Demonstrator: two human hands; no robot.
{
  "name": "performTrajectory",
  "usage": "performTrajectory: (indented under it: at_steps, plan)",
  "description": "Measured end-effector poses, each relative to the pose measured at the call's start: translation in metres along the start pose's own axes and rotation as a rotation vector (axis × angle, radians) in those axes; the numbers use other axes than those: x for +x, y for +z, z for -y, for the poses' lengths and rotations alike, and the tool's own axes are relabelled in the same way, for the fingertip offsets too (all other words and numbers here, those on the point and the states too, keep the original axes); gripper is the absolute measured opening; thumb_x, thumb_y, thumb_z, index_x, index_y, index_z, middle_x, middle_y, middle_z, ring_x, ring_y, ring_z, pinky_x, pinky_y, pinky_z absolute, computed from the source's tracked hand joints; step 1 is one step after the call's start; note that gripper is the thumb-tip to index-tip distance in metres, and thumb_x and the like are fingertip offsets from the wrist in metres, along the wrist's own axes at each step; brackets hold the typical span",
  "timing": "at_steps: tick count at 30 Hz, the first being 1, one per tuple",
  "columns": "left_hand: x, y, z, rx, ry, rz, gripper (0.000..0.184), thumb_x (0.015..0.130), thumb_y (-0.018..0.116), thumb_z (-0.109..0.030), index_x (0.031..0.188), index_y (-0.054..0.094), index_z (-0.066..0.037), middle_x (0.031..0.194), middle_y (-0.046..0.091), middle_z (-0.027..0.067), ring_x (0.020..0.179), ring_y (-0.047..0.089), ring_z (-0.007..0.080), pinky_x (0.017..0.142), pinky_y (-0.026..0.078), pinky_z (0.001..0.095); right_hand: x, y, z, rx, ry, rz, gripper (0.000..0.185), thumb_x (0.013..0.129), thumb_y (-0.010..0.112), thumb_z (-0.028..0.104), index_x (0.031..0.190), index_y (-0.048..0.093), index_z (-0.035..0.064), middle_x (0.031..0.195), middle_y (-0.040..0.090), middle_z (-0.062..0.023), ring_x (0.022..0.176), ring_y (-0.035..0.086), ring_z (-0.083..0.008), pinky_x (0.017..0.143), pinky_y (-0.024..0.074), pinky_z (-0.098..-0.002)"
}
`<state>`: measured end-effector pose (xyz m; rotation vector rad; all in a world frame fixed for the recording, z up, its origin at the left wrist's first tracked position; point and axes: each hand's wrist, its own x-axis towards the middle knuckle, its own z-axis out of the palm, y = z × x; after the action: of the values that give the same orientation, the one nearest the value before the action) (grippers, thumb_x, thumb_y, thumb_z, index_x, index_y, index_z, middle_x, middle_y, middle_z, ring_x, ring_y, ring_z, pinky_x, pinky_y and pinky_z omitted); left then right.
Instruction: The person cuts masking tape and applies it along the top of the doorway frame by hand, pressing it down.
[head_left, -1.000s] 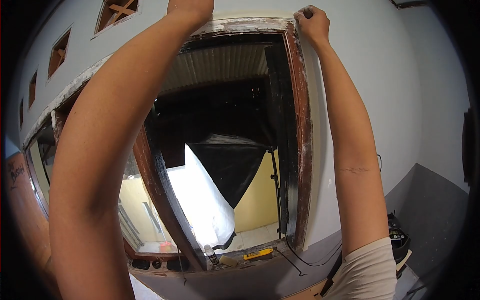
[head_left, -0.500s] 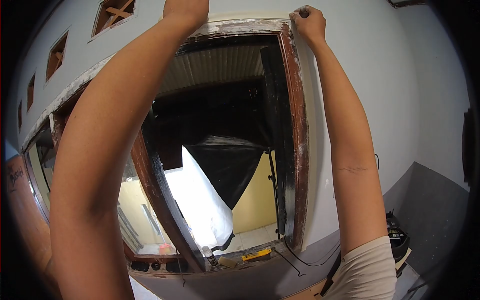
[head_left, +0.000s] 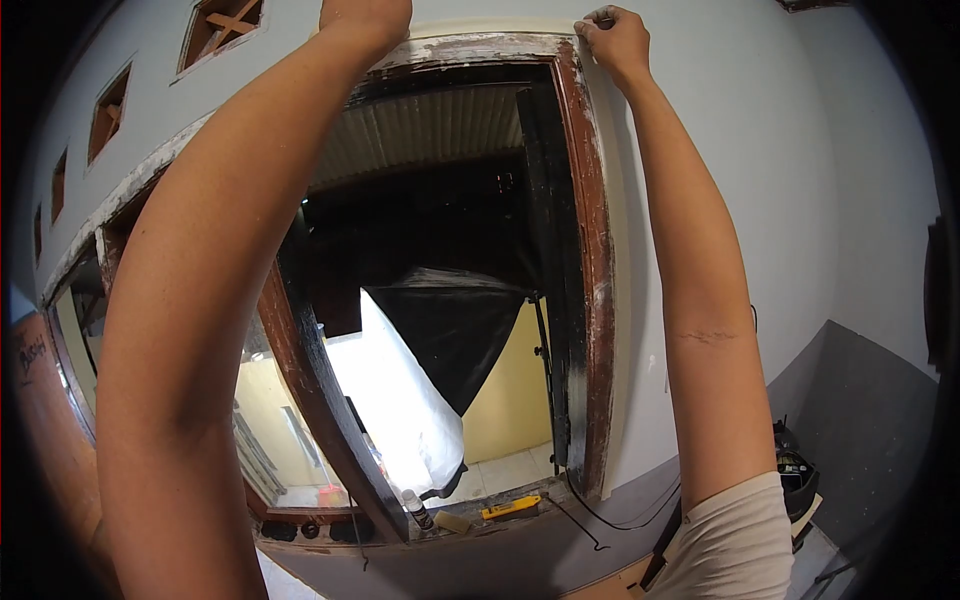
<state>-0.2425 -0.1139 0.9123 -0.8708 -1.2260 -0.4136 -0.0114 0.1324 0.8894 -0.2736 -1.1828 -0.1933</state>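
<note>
From my end, the right hand [head_left: 618,45] was pinching the pale strip [head_left: 490,28] above the window frame [head_left: 585,200], probably to hold it straight, but couldn't tell the left hand's [head_left: 370,22] grip.

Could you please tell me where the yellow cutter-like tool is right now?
The yellow cutter-like tool lies low in the head view, slightly right of centre, on the windowsill, just right of the small beige block.

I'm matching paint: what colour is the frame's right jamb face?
The jamb face is scuffed reddish brown; head view.
</note>
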Motion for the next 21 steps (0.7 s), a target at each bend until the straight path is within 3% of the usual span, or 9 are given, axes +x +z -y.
performTrajectory:
  at_steps: [4,7,9,21]
  plan:
    - [-0.0003,-0.0096,-0.0053,0.008,-0.054,0.115,0.021,0.083,0.071,-0.019,0.096,0.078,-0.005,0.103,0.076,0.0186,0.096,0.075,0.0332,0.082,0.060,0.0441,-0.0029,0.0009,0.0031,-0.035,-0.001,0.003,0.021,0.080,0.082,0.019,0.091,0.075,0.0030,0.089,0.077,-0.0131,0.084,0.074,-0.0265,0.083,0.0572,-0.0374]
    - [-0.0001,-0.0080,-0.0045,0.002,-0.031,0.071,0.021,0.083,0.071,-0.019,0.096,0.078,-0.005,0.103,0.076,0.0190,0.096,0.075,0.0330,0.082,0.060,0.0441,-0.0052,0.0029,0.0007,-0.045,-0.035,-0.056,0.012,0.081,0.075,0.009,0.087,0.073,-0.0008,0.080,0.073,-0.0136,0.075,0.070,-0.0243,0.073,0.0563,-0.0382]
    - [0.0006,-0.0070,-0.0047,0.008,-0.037,0.060,0.021,0.083,0.071,-0.020,0.096,0.078,-0.004,0.103,0.076,0.0188,0.096,0.075,0.0330,0.083,0.060,0.0442,-0.0022,0.0077,0.0000,-0.070,-0.049,-0.062,0.021,0.080,0.082,0.019,0.091,0.075,0.0027,0.089,0.077,-0.0143,0.085,0.074,-0.0282,0.083,0.0572,-0.0383]
    - [0.0020,-0.0034,-0.0025,-0.005,-0.046,0.055,0.023,0.080,0.075,-0.022,0.096,0.078,-0.005,0.103,0.076,0.0192,0.096,0.074,0.0342,0.084,0.060,0.0449,-0.0031,0.0060,0.0031,-0.022,-0.012,-0.065,0.019,0.080,0.081,0.017,0.090,0.075,0.0017,0.087,0.077,-0.0134,0.084,0.074,-0.0261,0.083,0.0570,-0.0368]
